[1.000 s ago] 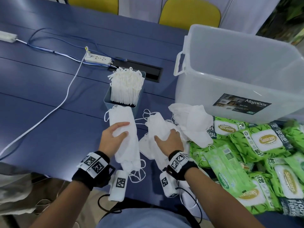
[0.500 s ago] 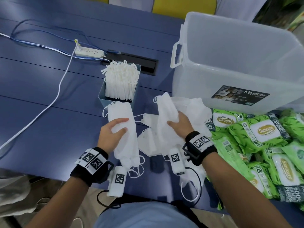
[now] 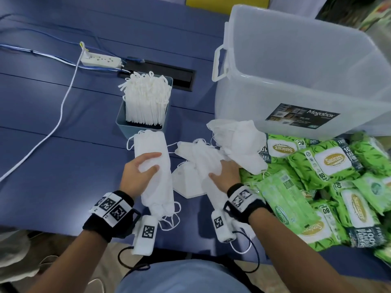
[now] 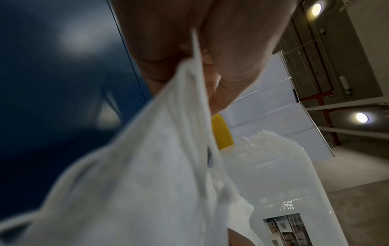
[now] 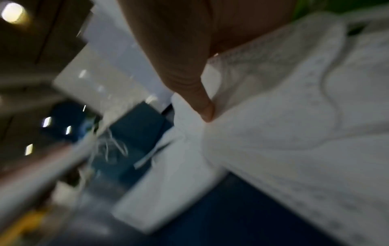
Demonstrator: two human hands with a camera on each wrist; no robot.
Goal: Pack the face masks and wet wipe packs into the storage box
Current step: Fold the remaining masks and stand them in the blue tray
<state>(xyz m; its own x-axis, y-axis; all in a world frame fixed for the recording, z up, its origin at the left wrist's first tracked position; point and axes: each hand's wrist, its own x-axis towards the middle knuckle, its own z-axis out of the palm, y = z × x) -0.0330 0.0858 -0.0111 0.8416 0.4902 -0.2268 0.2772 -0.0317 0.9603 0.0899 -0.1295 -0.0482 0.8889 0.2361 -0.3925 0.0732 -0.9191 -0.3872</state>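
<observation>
My left hand [image 3: 141, 172] grips a stack of white face masks [image 3: 154, 166] above the blue table; in the left wrist view the fingers [image 4: 168, 50] curl round the mask cloth [image 4: 147, 183]. My right hand [image 3: 222, 176] grips another bunch of white masks [image 3: 203, 163], its thumb [image 5: 202, 106] pressed into the cloth [image 5: 294, 133]. More loose masks [image 3: 239, 144] lie just beyond, against the green wet wipe packs [image 3: 330, 166]. The clear storage box [image 3: 296, 66] stands open at the back right; I see nothing in it.
A small blue bin [image 3: 127, 123] packed with upright white masks [image 3: 146, 102] stands behind my left hand. A white power strip [image 3: 101, 61] with its cables and a black table slot [image 3: 160, 76] lie farther back. Green wipe packs fill the table's right side [image 3: 359, 208].
My right hand reached right to the far mask pile, then drew back toward me with a bunch of masks. The left hand kept its hold on its stack.
</observation>
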